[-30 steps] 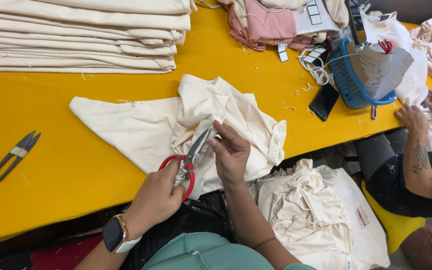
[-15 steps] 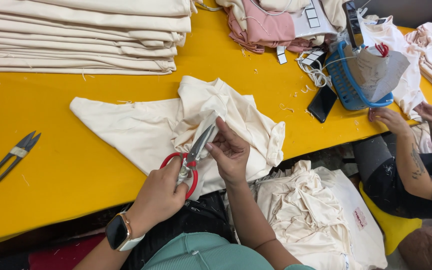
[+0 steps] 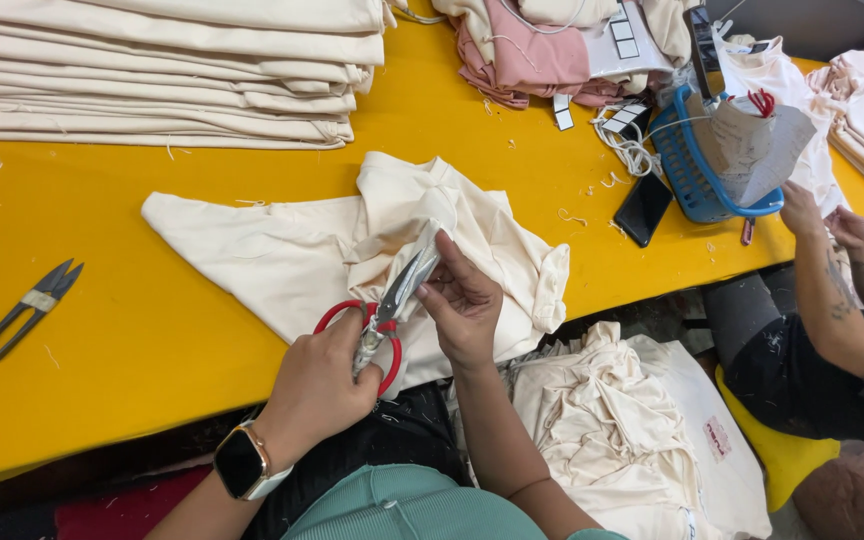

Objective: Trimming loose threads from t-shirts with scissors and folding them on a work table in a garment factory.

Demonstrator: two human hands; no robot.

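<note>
From the head view, the left hand (image 3: 317, 385) has its fingers closed through the red handles of a pair of scissors (image 3: 390, 305), whose blades point up and away into a fold of the cream garment (image 3: 282, 255). The right hand (image 3: 462, 300) has its fingers pinched together on that same fold of cloth, just beside the blade tips. The garment lies spread on the yellow worktop (image 3: 132, 330), near its front edge, partly hanging over it. To the left lies a small thread snipper (image 3: 27, 310), well apart from the hands. A stack of folded cream cloth (image 3: 162, 70) sits at the far side. At the right, another person's hands (image 3: 832, 225) reach near a blue basket (image 3: 692, 170), with a dark phone (image 3: 644, 208) beside it.
</note>
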